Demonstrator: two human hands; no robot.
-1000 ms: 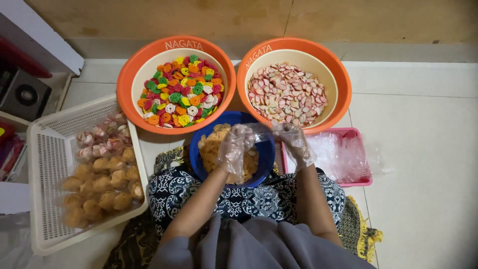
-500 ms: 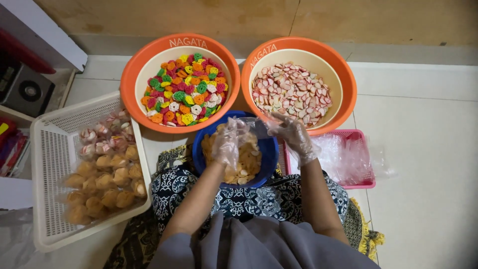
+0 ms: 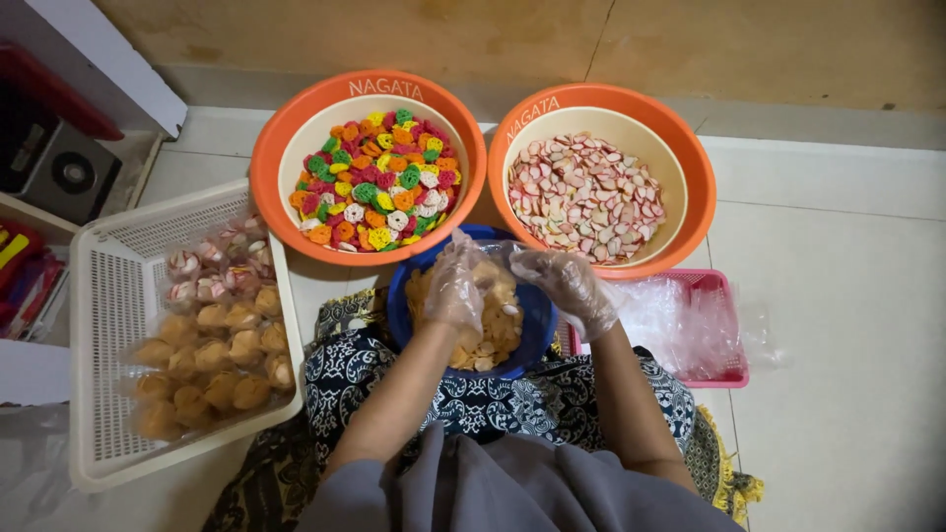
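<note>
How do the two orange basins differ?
The left orange basin holds multicoloured crackers in red, green, yellow and orange; the right orange basin holds pale pink-and-white ones. The left one is heaped fuller; the right one shows more bare inner wall. Both are round, orange-rimmed, cream inside, side by side on the floor.

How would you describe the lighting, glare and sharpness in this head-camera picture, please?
In the head view the light is soft and even, with only faint shadows under the two orange basins. Slight sheen shows on the clear gloves of the left hand and right hand and on the plastic bags in the pink basket. The centre is sharp; the edges curve slightly, as with a wide lens.
</note>
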